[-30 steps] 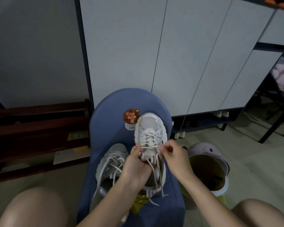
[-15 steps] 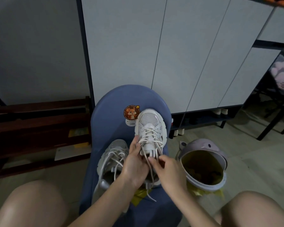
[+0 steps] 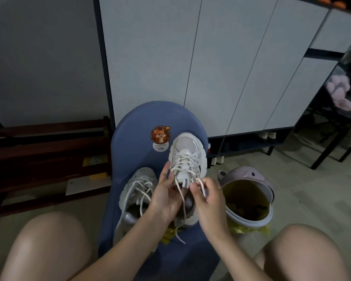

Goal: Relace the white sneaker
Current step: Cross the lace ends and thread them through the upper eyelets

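White sneaker sits toe-away on blue seat. Our left hand grips its side, we judge to steady it; right hand pinches lace near top eyelets, seemingly for threading. Second sneaker alongside.

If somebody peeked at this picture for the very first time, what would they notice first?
Probably the white sneaker in the middle, standing toe-up on the blue seat, with the left hand gripping it and the right hand pinching a loop of its shoelace. Next comes the orange squirrel sticker just above and left of the shoe, and the second sneaker lying to its left.
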